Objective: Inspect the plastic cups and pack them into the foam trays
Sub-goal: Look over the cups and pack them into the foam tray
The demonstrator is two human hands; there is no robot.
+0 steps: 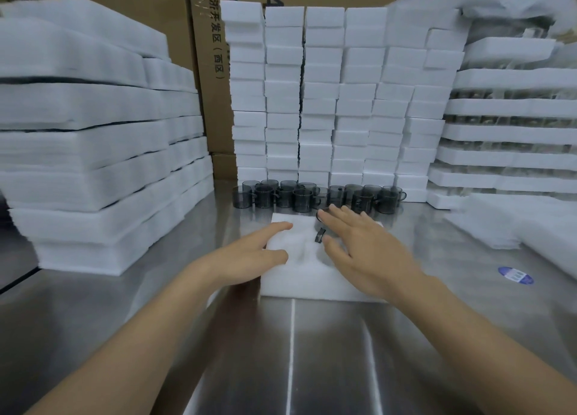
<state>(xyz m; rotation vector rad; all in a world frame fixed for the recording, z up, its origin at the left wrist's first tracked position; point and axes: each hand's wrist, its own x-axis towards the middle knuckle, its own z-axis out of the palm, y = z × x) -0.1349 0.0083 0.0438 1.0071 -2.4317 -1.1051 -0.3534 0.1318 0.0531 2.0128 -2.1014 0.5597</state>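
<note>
Both hands rest flat, fingers straight, on a white rectangular foam tray (299,278) on a steel table (312,346): left hand (249,254) at its left edge, right hand (359,246) over a smoky grey plastic cup (320,236) seated inside it.

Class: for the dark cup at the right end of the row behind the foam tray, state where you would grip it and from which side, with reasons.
Probably pinch the handle of the end cup, coming from the right: it stands upright, its handle juts right into open space, and neighbouring cups crowd its left.
</note>
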